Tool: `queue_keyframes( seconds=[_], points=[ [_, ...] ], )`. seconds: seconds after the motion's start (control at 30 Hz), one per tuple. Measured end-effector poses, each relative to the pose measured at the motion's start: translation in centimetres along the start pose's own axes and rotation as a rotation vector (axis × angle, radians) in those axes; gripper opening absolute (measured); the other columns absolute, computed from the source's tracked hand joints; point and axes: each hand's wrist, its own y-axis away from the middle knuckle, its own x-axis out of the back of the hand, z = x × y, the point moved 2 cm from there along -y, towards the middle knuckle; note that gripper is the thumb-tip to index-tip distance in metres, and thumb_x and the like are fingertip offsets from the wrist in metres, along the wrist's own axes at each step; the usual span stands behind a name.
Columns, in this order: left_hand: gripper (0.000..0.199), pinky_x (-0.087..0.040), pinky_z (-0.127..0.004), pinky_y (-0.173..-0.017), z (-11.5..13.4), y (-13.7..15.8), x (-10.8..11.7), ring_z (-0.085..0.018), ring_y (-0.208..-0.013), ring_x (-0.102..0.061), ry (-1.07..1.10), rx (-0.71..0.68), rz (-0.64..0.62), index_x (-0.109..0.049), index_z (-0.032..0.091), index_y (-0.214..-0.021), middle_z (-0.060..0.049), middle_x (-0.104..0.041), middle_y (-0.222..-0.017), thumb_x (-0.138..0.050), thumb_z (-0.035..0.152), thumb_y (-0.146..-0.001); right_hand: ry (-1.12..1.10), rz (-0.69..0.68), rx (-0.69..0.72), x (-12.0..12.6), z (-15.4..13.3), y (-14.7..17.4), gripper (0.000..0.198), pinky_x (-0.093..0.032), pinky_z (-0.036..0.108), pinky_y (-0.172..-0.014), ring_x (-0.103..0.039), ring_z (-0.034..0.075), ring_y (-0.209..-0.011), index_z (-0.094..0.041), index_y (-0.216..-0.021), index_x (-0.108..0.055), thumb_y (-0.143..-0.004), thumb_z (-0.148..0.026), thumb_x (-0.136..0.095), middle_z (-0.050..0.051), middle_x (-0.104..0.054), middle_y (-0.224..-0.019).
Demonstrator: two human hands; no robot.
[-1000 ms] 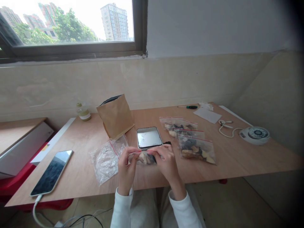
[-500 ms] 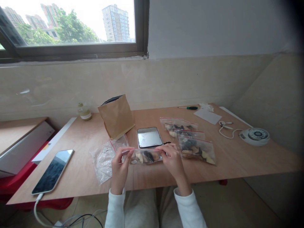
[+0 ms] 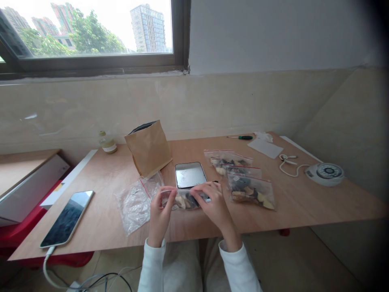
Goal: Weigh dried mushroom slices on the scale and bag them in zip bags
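Between my hands is a clear zip bag (image 3: 183,201) with pale and dark dried pieces in it. My left hand (image 3: 162,207) pinches the bag's top edge near its left end. Further right along the same edge, my right hand (image 3: 212,202) has thumb and fingers closed on the bag, covering part of it. Just behind the bag lies a small scale with a shiny plate (image 3: 190,175). Several filled zip bags (image 3: 251,192) with red seal strips lie to the right. Crumpled clear plastic bags (image 3: 133,207) rest beside my left hand.
A brown paper pouch (image 3: 149,150) stands open behind the plastic. A phone (image 3: 67,219) with a charging cable is at left, a small bottle (image 3: 107,142) at the back. To the right are a screwdriver (image 3: 244,137), a white card (image 3: 265,148) and a round white device (image 3: 325,174) with a cord.
My right hand has slid left along the bag's top edge. My left hand has shifted slightly right, so the two hands are closer together.
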Motion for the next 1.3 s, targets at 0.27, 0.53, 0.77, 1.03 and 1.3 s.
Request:
queue_keyframes(
  seconds=[0.27,0.53,0.77,1.03,1.3],
  points=[
    [0.017,-0.05,-0.022,-0.07,0.3,0.0,-0.3,-0.012,-0.078,-0.063,0.02,-0.021,-0.035,-0.064,0.02,-0.091,0.0,-0.065,-0.087,-0.061,0.036,-0.087,-0.057,0.104,-0.048,-0.8,-0.4,0.3,0.022,-0.038,0.034,-0.081,-0.063,0.017,-0.07,-0.025,-0.078,-0.07,-0.094,-0.023,-0.055,-0.002,-0.075,-0.077],
    [0.022,-0.05,-0.022,-0.067,-0.5,-0.3,1.2,-0.014,-0.077,-0.063,0.029,0.035,0.137,-0.068,0.019,-0.083,-0.001,-0.067,-0.08,-0.068,0.04,-0.08,-0.073,0.041,-0.092,-0.7,1.8,0.6,0.02,-0.044,0.032,-0.075,-0.063,0.02,-0.078,-0.026,-0.081,-0.073,-0.093,-0.023,-0.057,0.0,-0.075,-0.081],
    [0.038,-0.051,-0.025,-0.067,-1.0,-0.5,1.5,-0.016,-0.073,-0.064,0.097,0.087,0.212,-0.071,0.018,-0.08,-0.003,-0.069,-0.076,-0.057,0.052,-0.085,-0.128,-0.016,-0.1,-0.2,2.1,0.5,0.028,-0.047,0.034,-0.08,-0.065,0.021,-0.088,-0.026,-0.096,-0.074,-0.096,-0.021,-0.047,0.003,-0.075,-0.097],
    [0.041,-0.05,-0.032,-0.082,-1.3,-0.2,0.5,-0.022,-0.085,-0.066,0.176,0.129,0.004,-0.075,0.017,-0.083,-0.007,-0.073,-0.083,-0.056,0.053,-0.084,-0.429,0.053,-0.367,2.9,3.2,0.8,0.027,-0.051,0.033,-0.074,-0.068,0.022,-0.079,-0.02,-0.089,-0.072,-0.09,-0.041,-0.056,0.006,-0.075,-0.081],
    [0.033,-0.047,-0.027,-0.074,-0.6,-0.9,0.2,-0.017,-0.076,-0.061,0.079,0.063,-0.174,-0.074,0.017,-0.085,-0.005,-0.071,-0.08,-0.052,0.041,-0.091,-0.4,0.487,-0.685,11.5,12.0,3.0,0.047,-0.045,0.026,-0.054,-0.058,0.015,-0.054,-0.016,-0.085,-0.066,-0.066,-0.059,-0.075,0.002,-0.065,-0.061]
  ],
)
